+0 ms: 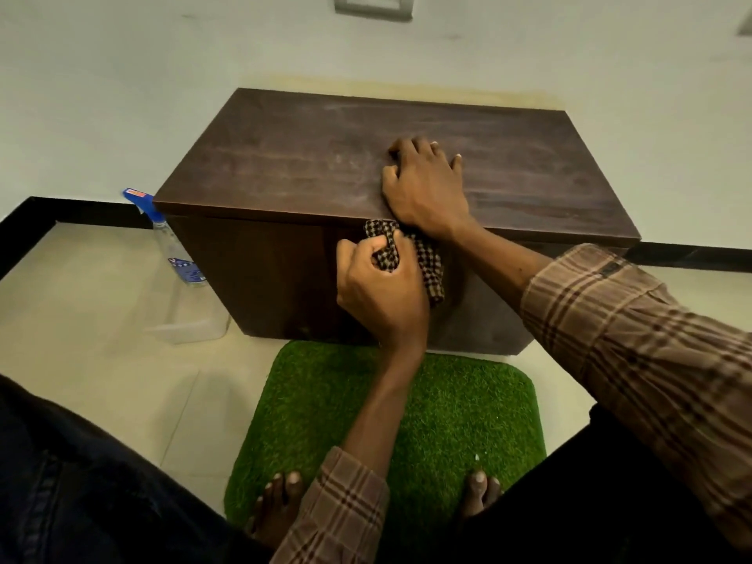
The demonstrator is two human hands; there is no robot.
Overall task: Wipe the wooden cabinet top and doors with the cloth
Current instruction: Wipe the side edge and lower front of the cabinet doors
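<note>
A low dark wooden cabinet point(285, 164) stands against the white wall, its top dusty and streaked. My left hand point(378, 291) is shut on a brown-and-black checked cloth point(431, 270), pressing it against the cabinet's front doors just below the top edge. My right hand point(425, 185) lies flat on the cabinet top near the front edge, fingers spread, with nothing in it. Part of the cloth is hidden under my left fingers and my right wrist.
A clear spray bottle point(179, 258) with a blue nozzle stands on the tiled floor at the cabinet's left corner. A green grass-like mat point(468, 409) lies in front of the cabinet, under my bare feet. My knees fill the lower corners.
</note>
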